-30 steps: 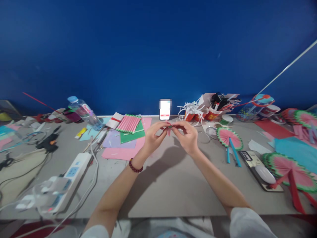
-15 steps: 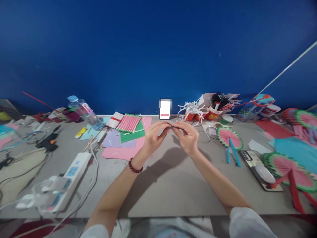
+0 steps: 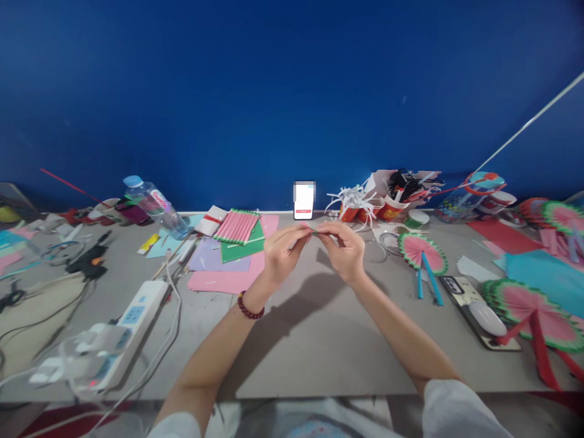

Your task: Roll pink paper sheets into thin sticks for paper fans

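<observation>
My left hand [image 3: 283, 254], with a beaded bracelet [image 3: 249, 306] on its wrist, is closed in a pinch above the middle of the table. Facing it, my right hand [image 3: 343, 248] pinches as well, its fingertips close to those of the left. Between the fingertips a small, thin green piece [image 3: 314, 231] shows, seemingly folded paper, mostly hidden by the fingers. To the left of the hands, a pleated pink paper with green edges [image 3: 237, 226] lies over a green sheet [image 3: 250, 244] and pink and purple sheets.
A lit phone [image 3: 303, 204] stands against the blue wall. Cups with white strips [image 3: 356, 201] are behind my right hand. Watermelon-like paper fans [image 3: 423, 252] and a phone with a mouse [image 3: 487, 317] lie right. A power strip [image 3: 130, 328], glue gun [image 3: 91, 258] and bottle [image 3: 157, 207] are left.
My left hand has shifted slightly left, and its fingertips are a little farther from the right ones. The green piece shows slightly more between them.
</observation>
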Motion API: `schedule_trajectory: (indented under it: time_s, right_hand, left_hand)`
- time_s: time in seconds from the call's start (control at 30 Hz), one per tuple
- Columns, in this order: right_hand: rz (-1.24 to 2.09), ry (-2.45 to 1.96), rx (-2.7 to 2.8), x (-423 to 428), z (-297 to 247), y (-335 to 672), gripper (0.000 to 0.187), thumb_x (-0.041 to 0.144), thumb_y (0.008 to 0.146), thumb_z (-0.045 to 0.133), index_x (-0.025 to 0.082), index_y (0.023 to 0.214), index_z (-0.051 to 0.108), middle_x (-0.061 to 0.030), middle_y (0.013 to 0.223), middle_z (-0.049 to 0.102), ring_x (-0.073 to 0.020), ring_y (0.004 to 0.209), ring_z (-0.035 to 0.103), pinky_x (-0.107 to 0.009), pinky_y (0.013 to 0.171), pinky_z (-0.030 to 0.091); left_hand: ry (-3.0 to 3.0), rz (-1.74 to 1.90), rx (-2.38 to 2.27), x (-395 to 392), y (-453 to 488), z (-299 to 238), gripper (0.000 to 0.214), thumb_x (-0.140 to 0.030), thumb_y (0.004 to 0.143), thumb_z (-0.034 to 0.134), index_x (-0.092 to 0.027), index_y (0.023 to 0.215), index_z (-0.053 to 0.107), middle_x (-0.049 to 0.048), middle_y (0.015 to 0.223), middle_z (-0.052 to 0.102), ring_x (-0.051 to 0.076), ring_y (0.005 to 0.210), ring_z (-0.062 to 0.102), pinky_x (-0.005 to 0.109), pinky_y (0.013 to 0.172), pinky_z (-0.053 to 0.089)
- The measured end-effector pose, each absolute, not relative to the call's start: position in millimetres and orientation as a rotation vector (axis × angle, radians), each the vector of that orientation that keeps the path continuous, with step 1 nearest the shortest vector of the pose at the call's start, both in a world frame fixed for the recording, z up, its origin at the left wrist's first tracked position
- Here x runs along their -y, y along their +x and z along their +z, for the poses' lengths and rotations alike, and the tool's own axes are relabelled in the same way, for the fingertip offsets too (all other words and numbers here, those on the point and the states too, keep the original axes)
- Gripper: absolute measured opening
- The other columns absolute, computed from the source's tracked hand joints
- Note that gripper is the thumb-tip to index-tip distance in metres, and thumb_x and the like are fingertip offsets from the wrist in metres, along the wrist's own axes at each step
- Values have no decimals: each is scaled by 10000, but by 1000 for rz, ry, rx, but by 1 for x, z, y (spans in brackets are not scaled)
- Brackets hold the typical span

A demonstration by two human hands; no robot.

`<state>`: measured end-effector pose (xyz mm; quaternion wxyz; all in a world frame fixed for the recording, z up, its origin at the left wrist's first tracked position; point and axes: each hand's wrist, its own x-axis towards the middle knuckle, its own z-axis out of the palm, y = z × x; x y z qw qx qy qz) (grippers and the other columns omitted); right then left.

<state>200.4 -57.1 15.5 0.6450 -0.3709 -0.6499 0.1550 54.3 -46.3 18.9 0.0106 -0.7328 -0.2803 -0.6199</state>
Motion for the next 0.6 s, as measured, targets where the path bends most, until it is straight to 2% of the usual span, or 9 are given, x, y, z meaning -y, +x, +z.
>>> schedule_trajectory:
  time_s: [0.17,0.2,0.33,0.37,0.47,0.6]
  right_hand:
    - [365,-868,1482,56,11,202,74,261,826,602,237,843,670,-30,845,694,-173,821,648,-335,785,517]
    - [373,-874,1490,56,11,202,76,264,828,598,233,844,665,-33,844,691,-175,827,646,-336,786,515]
    - [435,-916,1497,53,7,204,105,300,834,587,219,858,648,-47,857,680,-184,847,640,-348,810,509]
    - [460,-923,1488,52,6,204,115,312,834,586,216,860,645,-49,860,677,-183,851,639,-349,816,508]
    - [572,-917,1445,49,5,203,129,322,818,604,207,864,641,-45,858,677,-172,846,639,-331,806,513]
    - [774,-917,1349,47,7,201,157,326,767,651,190,846,642,-34,818,682,-148,768,641,-303,746,526]
  left_hand:
    - [-2292,-1970,962,46,54,21,47,-189,832,616,-185,839,662,43,840,703,140,803,666,279,738,553]
    - [-2313,-1983,985,46,53,22,56,-201,828,623,-183,870,656,49,860,696,143,826,658,284,752,548]
    - [-2557,-1945,1097,43,47,26,311,-254,841,611,-193,1144,580,95,1094,658,181,1038,608,331,882,505]
    - [-2664,-1907,1126,41,46,26,313,-267,852,595,-198,1157,581,93,1114,657,186,1053,606,331,894,497]
    - [-2908,-1841,1323,39,43,25,217,-317,860,574,-191,1003,678,61,977,711,181,901,657,286,791,515]
    - [-2895,-1940,1712,40,45,25,258,-393,808,613,-162,826,726,24,692,694,146,621,608,235,558,460]
